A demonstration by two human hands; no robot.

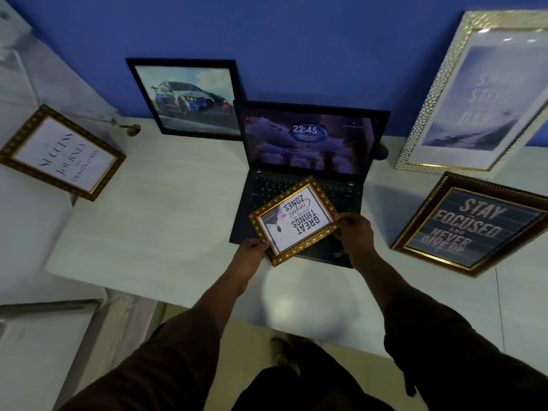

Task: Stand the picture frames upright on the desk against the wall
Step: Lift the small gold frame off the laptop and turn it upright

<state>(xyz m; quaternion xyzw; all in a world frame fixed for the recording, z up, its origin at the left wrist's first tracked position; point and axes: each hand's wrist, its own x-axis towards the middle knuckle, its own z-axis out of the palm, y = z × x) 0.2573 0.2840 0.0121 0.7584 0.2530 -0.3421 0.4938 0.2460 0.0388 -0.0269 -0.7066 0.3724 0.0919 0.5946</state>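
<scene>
Head camera: at the desk (166,215) below a blue wall (296,40), an open laptop (308,161) sits at 12 o'clock. Both hands, left hand (252,247) and right hand (354,229), fingers closed on opposite edges, hold the small gold frame (293,221) upside-down above its keyboard; it likely needs turning before standing by the wall.

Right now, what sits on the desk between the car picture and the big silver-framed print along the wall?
The open laptop, its screen overlapping the car picture at the right edge. Bare wall separates it from the silver-framed print. Head view.
</scene>
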